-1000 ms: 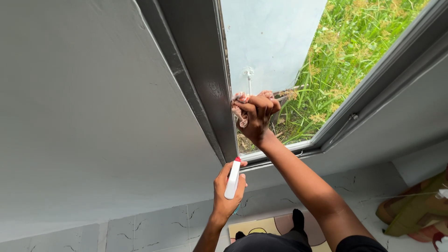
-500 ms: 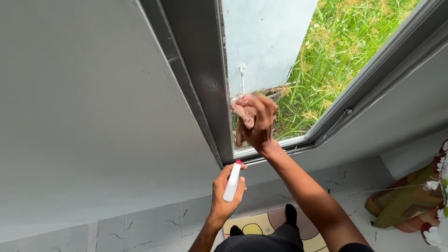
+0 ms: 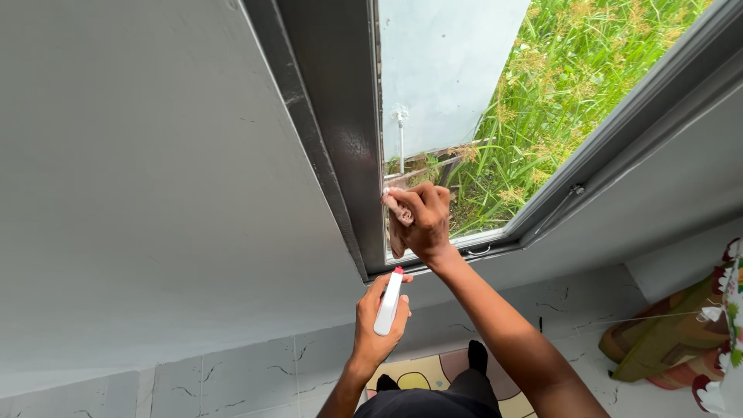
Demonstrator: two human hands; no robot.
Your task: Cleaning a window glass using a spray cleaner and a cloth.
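Head view is showing a person wiping a window from inside. R hand (image 3: 422,224) is closing tight around a bunched brownish cloth (image 3: 397,226) and pressing it on the glass (image 3: 433,85), low at the pane's 7 o'clock corner, right beside the dark frame (image 3: 340,139). Fingers are curling fully over the cloth, and one end is hanging down under the fist. L hand (image 3: 377,321) is sitting lower, at 6 o'clock from the R hand, and is gripping a white spray bottle (image 3: 388,301) w/ a red tip. Fingers are wrapping around the bottle body; the thumb is lying near the top, and I cannot tell if it is pressing the trigger.

Step in hand, as I am judging it: rubbing the bottom corner of the glass, w/ the bottle waiting. The next move is probably needing a firm stroke along the bottom rail (image 3: 472,246), keeping the cloth flat so the corner is getting reached.

Around: grey wall (image 3: 155,201) at 9 o'clock, tiles (image 3: 232,379) at 7 o'clock, green grass (image 3: 565,85) outside at 1 o'clock, a colourful fabric (image 3: 673,340) at 4 o'clock. In the way: a small latch (image 3: 574,189) on the R frame side at 3 o'clock, and the frame edge is leaving little room for the knuckles.
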